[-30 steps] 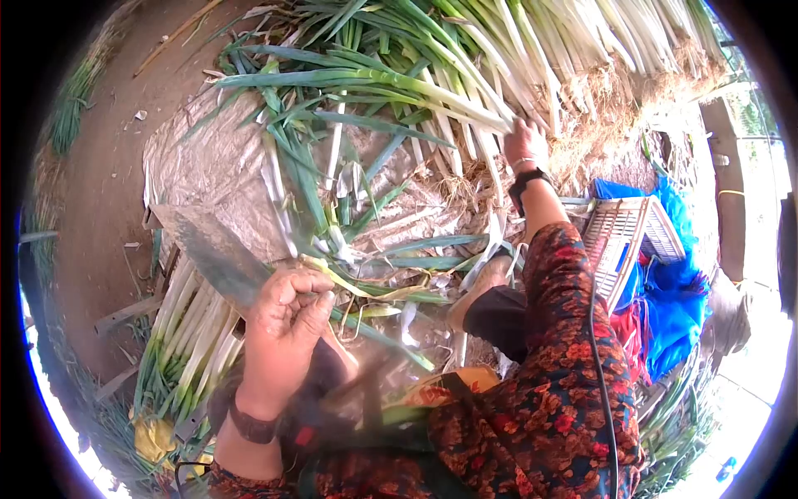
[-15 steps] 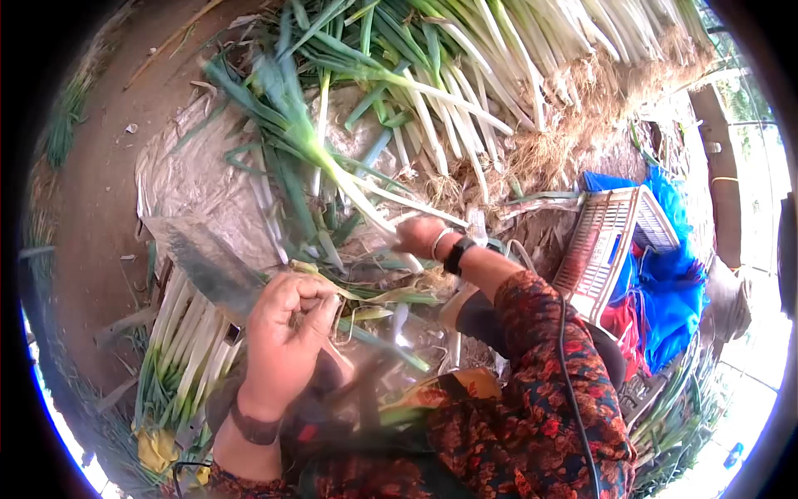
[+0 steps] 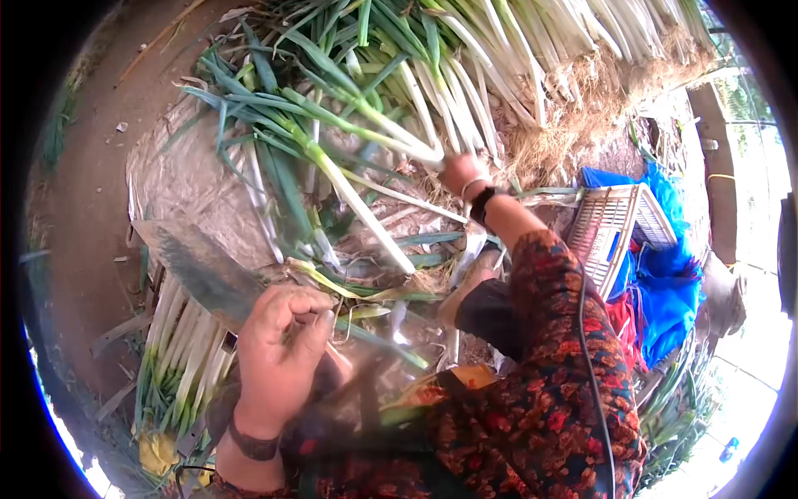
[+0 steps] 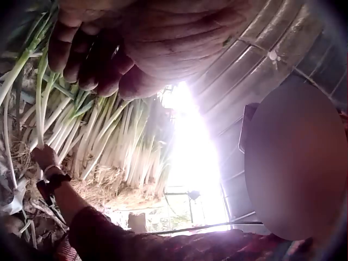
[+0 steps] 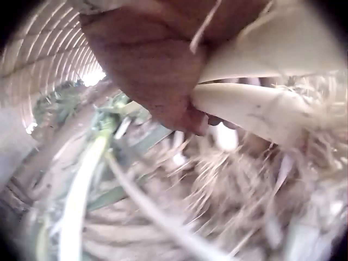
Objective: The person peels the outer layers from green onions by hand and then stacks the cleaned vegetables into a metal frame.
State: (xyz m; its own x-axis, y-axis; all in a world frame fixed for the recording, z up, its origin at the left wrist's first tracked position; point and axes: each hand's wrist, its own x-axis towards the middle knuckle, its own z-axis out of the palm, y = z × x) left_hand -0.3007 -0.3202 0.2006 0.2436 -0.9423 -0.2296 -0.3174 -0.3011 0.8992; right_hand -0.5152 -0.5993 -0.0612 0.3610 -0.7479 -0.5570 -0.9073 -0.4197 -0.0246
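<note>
My right hand (image 3: 465, 175) grips the white lower ends of leeks (image 3: 395, 131) near the pile; their green tops point up-left. Pale shafts (image 5: 247, 103) run out from under its fingers in the right wrist view. Another leek (image 3: 362, 208) lies separately to the left and below. My left hand (image 3: 283, 345) is raised beside a wide metal blade (image 3: 195, 266), its fingers loosely curled and nothing clearly visible in them. In the left wrist view, the fingers hang curled at the top; their inner side is dark.
A large leek pile (image 3: 515, 58) with tangled roots fills the upper right. More leeks (image 3: 179, 349) lie at lower left. A white crate (image 3: 598, 237) and blue sheeting (image 3: 673, 308) are at right, and a grey ground sheet (image 3: 187, 183) at upper left.
My right hand left the pile, came down toward the middle with a leek and let it go there, then moved up-right onto other leeks. My left hand stays nearly in place.
</note>
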